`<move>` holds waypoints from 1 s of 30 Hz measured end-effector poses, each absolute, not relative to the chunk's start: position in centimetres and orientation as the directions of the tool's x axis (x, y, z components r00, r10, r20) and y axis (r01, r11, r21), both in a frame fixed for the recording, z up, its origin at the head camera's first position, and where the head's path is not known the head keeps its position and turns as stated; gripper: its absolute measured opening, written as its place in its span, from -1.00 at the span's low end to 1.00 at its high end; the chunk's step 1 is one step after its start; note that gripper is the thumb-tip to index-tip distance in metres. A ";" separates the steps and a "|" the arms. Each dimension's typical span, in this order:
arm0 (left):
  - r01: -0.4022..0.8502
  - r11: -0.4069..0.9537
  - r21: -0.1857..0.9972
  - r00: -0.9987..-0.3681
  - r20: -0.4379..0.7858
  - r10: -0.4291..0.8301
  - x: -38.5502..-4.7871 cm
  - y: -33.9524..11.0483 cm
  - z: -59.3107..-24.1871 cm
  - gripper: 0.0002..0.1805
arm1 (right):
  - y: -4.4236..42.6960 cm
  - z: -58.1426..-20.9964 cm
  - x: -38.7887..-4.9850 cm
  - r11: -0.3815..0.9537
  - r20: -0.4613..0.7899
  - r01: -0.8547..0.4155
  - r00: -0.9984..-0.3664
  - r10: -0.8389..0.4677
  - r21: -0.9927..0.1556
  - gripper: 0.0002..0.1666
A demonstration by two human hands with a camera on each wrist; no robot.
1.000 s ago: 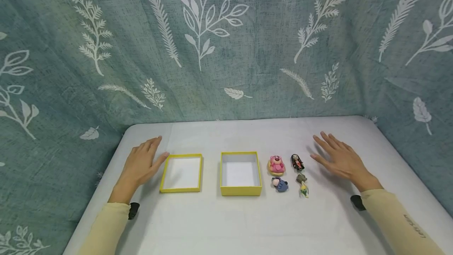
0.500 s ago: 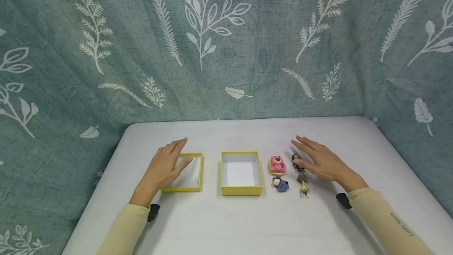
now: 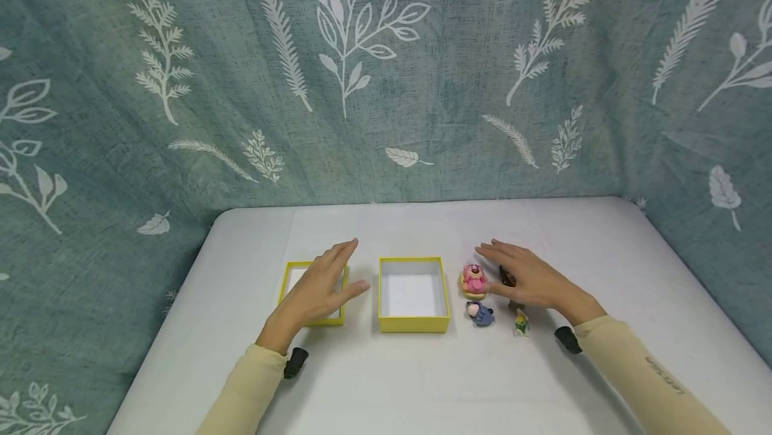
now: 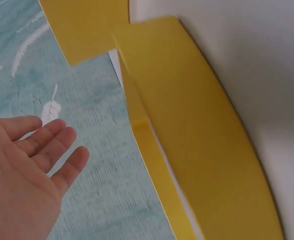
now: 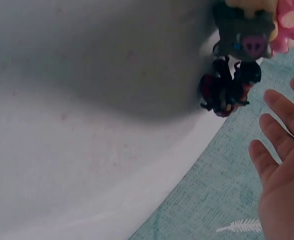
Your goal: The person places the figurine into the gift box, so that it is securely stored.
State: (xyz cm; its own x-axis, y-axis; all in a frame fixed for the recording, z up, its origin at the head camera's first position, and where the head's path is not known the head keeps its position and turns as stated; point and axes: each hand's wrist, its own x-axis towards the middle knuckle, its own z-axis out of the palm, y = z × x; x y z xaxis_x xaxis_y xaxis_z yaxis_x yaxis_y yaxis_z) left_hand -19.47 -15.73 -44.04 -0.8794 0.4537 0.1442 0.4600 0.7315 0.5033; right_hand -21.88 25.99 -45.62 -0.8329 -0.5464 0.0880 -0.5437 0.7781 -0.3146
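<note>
My left hand (image 3: 319,291) hovers over the shallow yellow-rimmed box lid (image 3: 295,275), fingers spread, holding nothing and hiding part of it. To its right stands the open yellow box (image 3: 413,325) with a white inside. My right hand (image 3: 531,277) is above the small figurines, thumb beside the pink bear (image 3: 473,279); its fingers are extended and grip nothing. A blue figurine (image 3: 480,314) lies in front of the bear. Partly under the hand are a dark-haired figurine (image 5: 227,90) and one with a grey boar head (image 5: 244,32) and yellow-green body (image 3: 521,323).
All of it lies on a white-covered table (image 3: 386,381). A teal curtain (image 3: 241,86) with white leaf prints hangs behind and at the sides. A black wrist device (image 3: 295,362) shows at the left cuff, another (image 3: 567,340) at the right.
Both hands have moved inward: the left one rightward across the lid, the right one leftward over the figurines. Lid, box and figurines stay in place.
</note>
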 end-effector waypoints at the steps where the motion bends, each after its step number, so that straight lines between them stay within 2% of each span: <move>1: 0.456 0.730 0.508 -0.880 0.134 0.456 -19.5 -15.4 -44.0 -0.08 | 25.9 -45.7 -21.9 0.780 0.085 -0.546 -0.831 -0.549 -0.306 -0.15; 9: 0.429 0.712 0.555 -0.880 0.077 0.470 -19.5 -13.6 -44.3 0.12 | 25.2 -46.4 -22.2 0.781 0.062 -0.556 -0.824 -0.564 -0.285 -0.15; 18: 0.427 0.712 0.558 -0.870 0.038 0.492 -19.5 -12.4 -45.1 0.34 | 25.2 -46.8 -22.1 0.781 0.054 -0.554 -0.824 -0.564 -0.289 -0.13; 24: 0.446 0.698 0.561 -0.858 0.045 0.512 -19.5 -12.0 -45.5 0.38 | 25.1 -46.7 -22.3 0.765 0.086 -0.582 -0.807 -0.584 -0.274 -0.23; 30: 0.470 0.685 0.557 -0.844 0.055 0.534 -19.5 -11.7 -46.1 0.38 | 25.0 -46.9 -22.3 0.770 0.079 -0.567 -0.817 -0.572 -0.294 -0.23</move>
